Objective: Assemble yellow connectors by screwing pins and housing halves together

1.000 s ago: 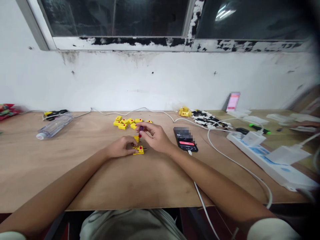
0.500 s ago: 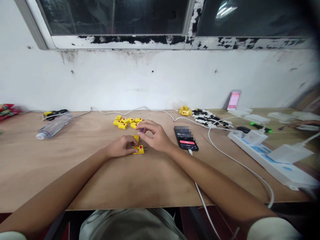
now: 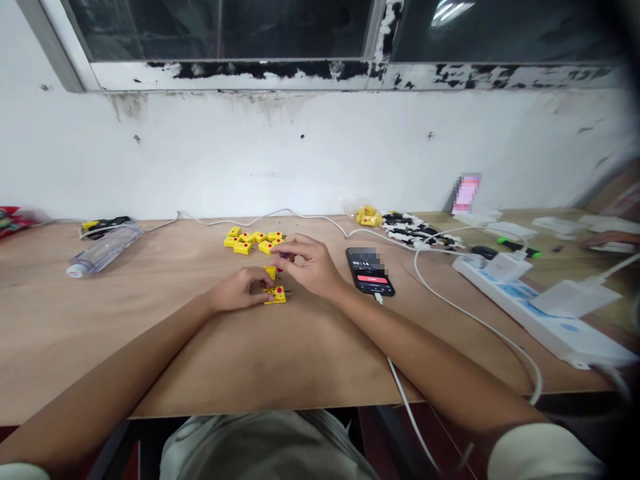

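My left hand [image 3: 240, 290] rests on the wooden table with its fingertips against a yellow connector block [image 3: 275, 295], which has a red dot and short metal prongs. Just above that block stands a second yellow piece [image 3: 271, 272], partly hidden by my fingers. My right hand [image 3: 307, 265] pinches a small purple object [image 3: 285, 255] over the yellow piece, and its shape is mostly hidden. Several more yellow connector blocks [image 3: 245, 242] lie in a loose group just beyond my hands.
A phone [image 3: 369, 270] showing a timer lies right of my hands, with a white cable running from it. Further right stand a white power strip [image 3: 505, 297] and black-and-white parts [image 3: 413, 233]. A water bottle [image 3: 105, 248] lies left. Another person's hand [image 3: 610, 239] shows at the far right.
The view has tilted slightly, shifting the table upward in the frame. My hands stay around the yellow pieces, and the right hand keeps the purple object.
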`<state>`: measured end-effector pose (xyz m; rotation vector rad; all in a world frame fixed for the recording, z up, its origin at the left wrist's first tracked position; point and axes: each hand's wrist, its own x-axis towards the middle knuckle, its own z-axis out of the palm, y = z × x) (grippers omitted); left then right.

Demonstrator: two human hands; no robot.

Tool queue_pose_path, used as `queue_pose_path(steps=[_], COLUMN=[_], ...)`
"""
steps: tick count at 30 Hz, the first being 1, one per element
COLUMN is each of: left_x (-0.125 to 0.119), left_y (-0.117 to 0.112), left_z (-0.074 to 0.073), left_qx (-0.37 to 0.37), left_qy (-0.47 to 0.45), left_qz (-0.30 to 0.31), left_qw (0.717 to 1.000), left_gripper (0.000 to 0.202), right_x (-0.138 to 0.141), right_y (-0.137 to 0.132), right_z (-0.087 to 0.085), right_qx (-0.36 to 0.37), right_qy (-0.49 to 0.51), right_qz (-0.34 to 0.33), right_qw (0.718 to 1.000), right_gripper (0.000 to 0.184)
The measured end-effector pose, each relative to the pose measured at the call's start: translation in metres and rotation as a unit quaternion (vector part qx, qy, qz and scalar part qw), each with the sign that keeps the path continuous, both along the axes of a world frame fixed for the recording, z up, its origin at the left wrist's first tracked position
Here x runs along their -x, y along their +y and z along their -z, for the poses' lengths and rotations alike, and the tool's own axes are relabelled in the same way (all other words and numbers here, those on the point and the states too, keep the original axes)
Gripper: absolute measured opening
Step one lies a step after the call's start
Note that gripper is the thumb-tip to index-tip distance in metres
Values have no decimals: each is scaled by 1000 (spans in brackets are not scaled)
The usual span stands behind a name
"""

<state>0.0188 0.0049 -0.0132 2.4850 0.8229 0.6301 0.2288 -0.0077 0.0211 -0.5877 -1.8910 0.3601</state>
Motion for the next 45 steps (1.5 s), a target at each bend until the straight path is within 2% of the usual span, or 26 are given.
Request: queue_pose_path(steps=[4, 7, 12, 17, 23, 28, 30, 35, 39, 41, 43, 45], left_x=[0, 0, 1, 1, 2, 1, 1, 0, 1, 1, 1, 1], left_y=[0, 0, 1, 1, 2, 1, 0, 0, 1, 1, 2, 2], left_z=[-1, 0, 1, 1, 3, 1, 1, 1, 1, 2, 3, 3], left_qx=[-4, 0, 7, -2, 1, -4, -4, 2, 0, 0, 0, 1], left_qy=[10, 9, -1, 15, 2, 16, 16, 6, 12, 13, 10, 3], left_qz=[1, -3, -4, -2, 2, -2, -2, 2, 1, 2, 3, 3], left_qw=[1000, 1000, 1000, 1000, 1000, 1000, 1000, 1000, 1000, 1000, 1000, 1000], left_gripper=[16, 17, 17, 16, 17, 16, 17, 17, 15, 15, 15, 16], right_x=[-1, 0, 2, 3, 2, 2, 2, 1, 3, 3, 4, 3], right_y=[2, 0, -2, 0, 0, 1, 1, 2, 3, 3, 3, 2], right_z=[2, 2, 2, 5, 4, 6, 6, 4, 8, 9, 9, 7], right_qx=[53, 87, 19, 88, 26, 70, 74, 26, 75, 93, 77, 45], right_qy=[31, 26, -5, 33, 1, 20, 18, 10, 46, 51, 36, 17], right_qz=[-53, -90, -29, -90, -34, -74, -77, -39, -73, -99, -96, -67], right_qw=[997, 992, 999, 992, 999, 995, 994, 999, 993, 989, 992, 997], right_gripper=[31, 30, 12, 32, 16, 34, 32, 8, 28, 33, 29, 17])
